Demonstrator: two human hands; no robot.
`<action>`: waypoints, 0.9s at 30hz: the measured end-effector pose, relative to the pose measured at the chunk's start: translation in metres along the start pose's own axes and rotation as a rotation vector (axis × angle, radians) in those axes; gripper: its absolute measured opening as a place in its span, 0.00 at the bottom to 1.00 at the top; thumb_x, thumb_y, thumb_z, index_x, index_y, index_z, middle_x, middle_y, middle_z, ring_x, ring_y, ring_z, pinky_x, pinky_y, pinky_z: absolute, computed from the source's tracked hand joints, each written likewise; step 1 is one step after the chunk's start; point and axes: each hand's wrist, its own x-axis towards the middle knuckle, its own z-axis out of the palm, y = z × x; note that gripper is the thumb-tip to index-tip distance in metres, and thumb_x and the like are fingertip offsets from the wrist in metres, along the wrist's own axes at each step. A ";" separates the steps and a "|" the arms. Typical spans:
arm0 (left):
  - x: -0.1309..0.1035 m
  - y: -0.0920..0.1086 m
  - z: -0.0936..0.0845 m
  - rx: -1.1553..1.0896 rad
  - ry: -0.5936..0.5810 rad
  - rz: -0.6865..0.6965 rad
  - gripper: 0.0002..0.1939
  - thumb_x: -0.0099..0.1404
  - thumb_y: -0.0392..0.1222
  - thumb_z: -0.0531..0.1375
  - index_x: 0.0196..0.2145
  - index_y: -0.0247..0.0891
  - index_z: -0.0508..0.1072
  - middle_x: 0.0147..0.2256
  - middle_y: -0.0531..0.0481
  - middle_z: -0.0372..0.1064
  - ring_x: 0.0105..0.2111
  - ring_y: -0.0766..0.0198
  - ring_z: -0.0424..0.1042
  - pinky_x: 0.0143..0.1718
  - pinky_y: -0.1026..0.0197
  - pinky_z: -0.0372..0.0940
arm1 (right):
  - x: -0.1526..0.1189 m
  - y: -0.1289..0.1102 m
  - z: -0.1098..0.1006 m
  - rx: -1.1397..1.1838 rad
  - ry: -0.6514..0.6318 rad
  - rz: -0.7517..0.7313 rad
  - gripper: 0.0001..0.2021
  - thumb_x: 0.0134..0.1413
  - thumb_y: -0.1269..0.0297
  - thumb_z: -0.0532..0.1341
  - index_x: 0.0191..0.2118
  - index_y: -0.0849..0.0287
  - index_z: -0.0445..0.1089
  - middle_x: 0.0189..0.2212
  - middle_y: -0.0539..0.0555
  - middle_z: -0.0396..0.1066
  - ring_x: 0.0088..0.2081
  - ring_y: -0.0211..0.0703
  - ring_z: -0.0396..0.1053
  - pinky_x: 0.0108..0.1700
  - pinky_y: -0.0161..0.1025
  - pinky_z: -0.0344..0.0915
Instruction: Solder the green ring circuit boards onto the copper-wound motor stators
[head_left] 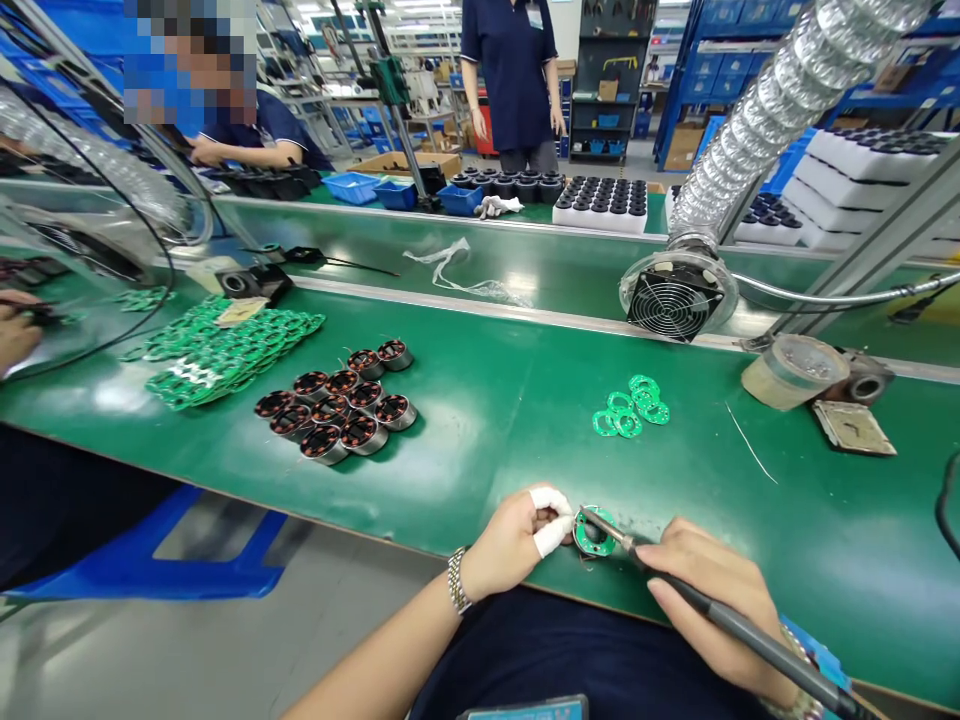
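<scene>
At the left edge of the frame, another person's hand [16,335] is holding something dark, and beside it a stack of green boards [232,350] is lying on the green table [465,400]. Left of centre, a group of wound metal cores [364,432] is sitting close together. At the lower centre, the left hand [514,540] is bringing its white-wrapped fingertips to the left edge of the green ring piece [604,547]; I cannot tell if they are clamping its rim or something thin. This round piece, showing no long axis, is lying between both hands, near the table's front edge, with the left fingertips being nearer. From its right, the right hand [720,580] is gripping the soldering iron [739,627], whose long axis is running from lower right towards upper left; its metal tip is crossing the ring and hiding part of it. Above them, loose green rings [628,425] are lying apart, not standing in the way. Farther right, a fan [670,305], a white wire [750,445] and a tub [795,370] are staying well away from the iron.
</scene>
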 end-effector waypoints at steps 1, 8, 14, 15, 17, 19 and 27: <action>0.000 0.000 0.000 0.000 0.000 0.003 0.06 0.59 0.39 0.56 0.27 0.35 0.63 0.27 0.51 0.63 0.27 0.65 0.67 0.31 0.62 0.63 | -0.001 0.000 0.000 0.018 0.000 -0.001 0.16 0.50 0.79 0.56 0.45 0.59 0.67 0.26 0.54 0.67 0.29 0.42 0.66 0.31 0.41 0.65; -0.001 -0.002 0.000 0.012 -0.005 0.016 0.06 0.59 0.40 0.56 0.27 0.35 0.64 0.27 0.50 0.62 0.27 0.66 0.66 0.31 0.62 0.63 | -0.001 -0.005 -0.002 0.054 0.004 0.088 0.13 0.51 0.78 0.55 0.42 0.58 0.69 0.25 0.53 0.68 0.26 0.41 0.66 0.27 0.38 0.64; 0.000 -0.002 0.000 -0.003 -0.004 0.008 0.07 0.58 0.40 0.57 0.27 0.35 0.64 0.27 0.51 0.62 0.27 0.66 0.66 0.31 0.62 0.63 | 0.002 -0.005 -0.003 0.027 0.024 0.127 0.11 0.52 0.76 0.56 0.40 0.57 0.70 0.25 0.53 0.70 0.27 0.41 0.68 0.28 0.37 0.65; 0.000 -0.002 0.000 -0.006 -0.001 0.007 0.07 0.58 0.40 0.57 0.27 0.35 0.63 0.27 0.51 0.62 0.27 0.66 0.66 0.31 0.63 0.63 | 0.002 -0.005 -0.003 0.023 0.023 0.142 0.11 0.53 0.75 0.56 0.40 0.57 0.70 0.25 0.52 0.70 0.27 0.40 0.68 0.28 0.36 0.66; 0.000 0.000 0.001 -0.009 0.006 0.004 0.07 0.58 0.40 0.57 0.26 0.35 0.64 0.26 0.51 0.62 0.27 0.66 0.66 0.30 0.63 0.63 | 0.002 -0.004 -0.003 0.012 0.021 0.178 0.10 0.53 0.73 0.56 0.39 0.57 0.71 0.26 0.52 0.71 0.28 0.41 0.69 0.29 0.36 0.67; 0.000 0.001 0.001 -0.009 0.011 -0.001 0.07 0.58 0.40 0.57 0.26 0.35 0.64 0.26 0.51 0.62 0.27 0.67 0.66 0.30 0.63 0.63 | 0.002 -0.003 -0.003 0.000 0.019 0.203 0.09 0.54 0.72 0.56 0.39 0.56 0.71 0.27 0.52 0.72 0.29 0.41 0.70 0.31 0.36 0.68; 0.001 -0.001 0.000 0.011 0.015 0.001 0.05 0.58 0.38 0.57 0.26 0.35 0.64 0.26 0.51 0.63 0.27 0.66 0.67 0.31 0.63 0.64 | 0.003 -0.002 -0.004 -0.056 0.016 0.219 0.09 0.54 0.69 0.57 0.39 0.52 0.71 0.31 0.52 0.75 0.34 0.44 0.73 0.33 0.36 0.70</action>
